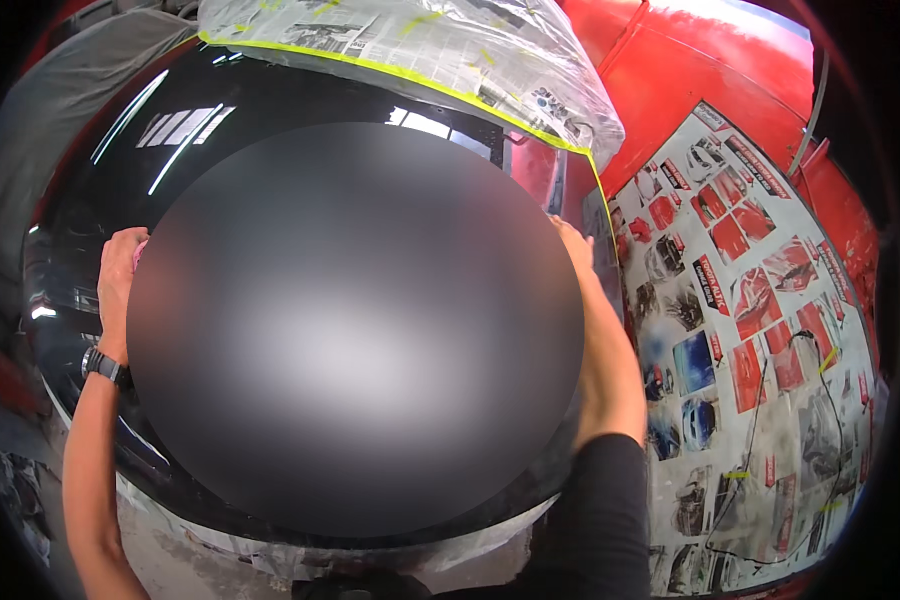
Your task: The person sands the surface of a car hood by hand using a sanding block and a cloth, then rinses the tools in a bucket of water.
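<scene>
A glossy black car body panel [80,245] fills most of the view, its middle covered by a large blurred oval. At the oval's left edge my left hand [120,265], with a watch on the wrist, is closed on a pink cloth [140,253] against the panel. On the opposite side my right hand [575,250] reaches up along the panel; the blur hides most of its fingers, so its grip cannot be made out.
Plastic and newspaper masking [400,30] with yellow-green tape borders the panel's top. At right a printed board [740,400] with car photos leans by a red surface [650,50]. A grey cover [90,60] lies at upper left.
</scene>
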The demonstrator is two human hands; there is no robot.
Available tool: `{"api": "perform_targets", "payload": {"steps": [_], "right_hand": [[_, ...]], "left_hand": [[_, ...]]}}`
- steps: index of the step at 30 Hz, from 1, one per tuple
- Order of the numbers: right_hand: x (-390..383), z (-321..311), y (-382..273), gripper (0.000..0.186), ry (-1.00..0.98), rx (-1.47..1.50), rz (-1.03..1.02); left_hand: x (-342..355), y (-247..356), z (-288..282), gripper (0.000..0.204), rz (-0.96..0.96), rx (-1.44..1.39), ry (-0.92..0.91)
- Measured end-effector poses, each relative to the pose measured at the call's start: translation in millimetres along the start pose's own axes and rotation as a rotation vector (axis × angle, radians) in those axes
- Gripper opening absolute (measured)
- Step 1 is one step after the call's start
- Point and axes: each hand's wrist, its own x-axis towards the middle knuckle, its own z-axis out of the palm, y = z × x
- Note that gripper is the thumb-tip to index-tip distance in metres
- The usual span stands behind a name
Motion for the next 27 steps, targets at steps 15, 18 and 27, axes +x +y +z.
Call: {"api": "perform_targets", "payload": {"steps": [15,18,27], "right_hand": [[17,9,24,0.04,0.005,-0.067,-0.03],[1,18,-6,0.044,-0.025,-0.031,-0.051],[-30,11,3,0.037,0.016,0.147,-0.23]], "left_hand": [[-2,0,2,0.024,-0.008,-0.018,0.031],[0,-9,-3,0.024,0.047,0.028,0.044],[-5,-16,-12,0.023,0.001,0.087,0.031]]}}
